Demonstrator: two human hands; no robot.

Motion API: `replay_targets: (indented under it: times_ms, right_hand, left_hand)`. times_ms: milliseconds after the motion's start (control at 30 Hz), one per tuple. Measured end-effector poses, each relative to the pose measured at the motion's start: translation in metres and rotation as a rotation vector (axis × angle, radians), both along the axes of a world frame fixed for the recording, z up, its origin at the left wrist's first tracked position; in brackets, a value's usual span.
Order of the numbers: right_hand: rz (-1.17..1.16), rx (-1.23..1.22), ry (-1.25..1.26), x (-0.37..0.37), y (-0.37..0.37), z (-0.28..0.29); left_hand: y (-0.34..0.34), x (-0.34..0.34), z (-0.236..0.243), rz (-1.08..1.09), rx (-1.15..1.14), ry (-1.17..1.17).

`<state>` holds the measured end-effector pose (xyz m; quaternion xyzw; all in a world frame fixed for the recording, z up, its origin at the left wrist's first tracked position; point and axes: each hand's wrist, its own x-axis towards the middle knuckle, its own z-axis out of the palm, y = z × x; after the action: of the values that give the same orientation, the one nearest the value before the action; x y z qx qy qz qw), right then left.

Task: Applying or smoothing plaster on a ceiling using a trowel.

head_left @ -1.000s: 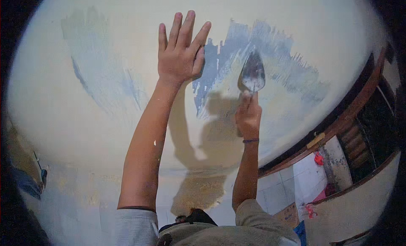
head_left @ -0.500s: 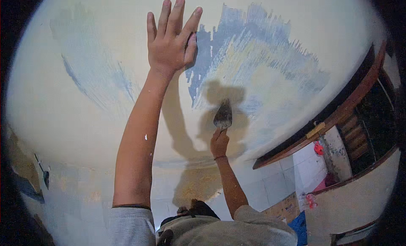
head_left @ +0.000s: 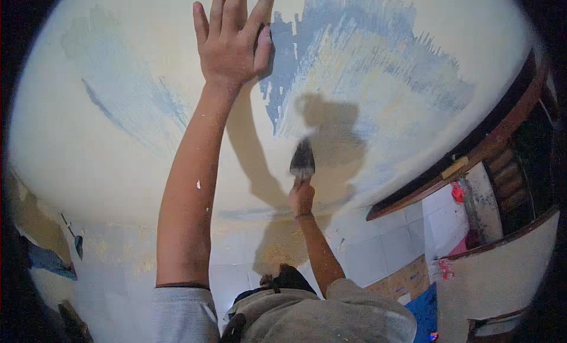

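My left hand (head_left: 231, 45) lies against the cream wall (head_left: 159, 24), fingers spread and holding nothing. Small pale flakes cling to that forearm. Lower down and to its right, my right hand (head_left: 302, 195) is closed round a trowel (head_left: 303, 159), whose handle is hidden in the fist. The dark, pointed blade aims up the wall, just below a scraped blue patch (head_left: 378, 71); whether its tip touches the surface I cannot tell. Another scraped bluish patch (head_left: 127, 89) lies left of my left arm.
A dark wooden frame edge (head_left: 413, 195) runs along the right. Below it are floor tiles (head_left: 381, 248), a flat piece of cardboard (head_left: 401, 278) and a blue thing (head_left: 422, 310). Yellowish debris (head_left: 283, 251) litters the floor at the wall's foot.
The trowel has shifted slightly left, and its shadow now falls farther to the right. My left hand stays pressed to the wall, while the view has tilted a little downward.
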<state>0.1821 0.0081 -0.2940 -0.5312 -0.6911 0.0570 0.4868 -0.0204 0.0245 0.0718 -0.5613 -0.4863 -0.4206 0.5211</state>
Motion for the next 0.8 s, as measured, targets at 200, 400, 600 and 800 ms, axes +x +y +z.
replay_targets:
  times_ms: [200,400,600,800]
  right_hand:
    - [0.054,0.091,-0.014,-0.011,0.013,0.073]
    - [0.026,-0.048,0.015,-0.012,0.012,0.053]
    - [0.048,-0.271,0.076,-0.003,-0.031,-0.027]
    - [0.131,-0.287,0.15,0.002,-0.03,-0.019]
  left_hand:
    - [0.004,-0.009,-0.003,0.022,0.057,-0.007]
    - [0.0,-0.004,-0.001,0.053,0.017,-0.014]
    - [0.0,-0.004,0.001,0.03,-0.004,-0.024]
    - [0.002,-0.006,-0.003,0.057,0.063,0.005]
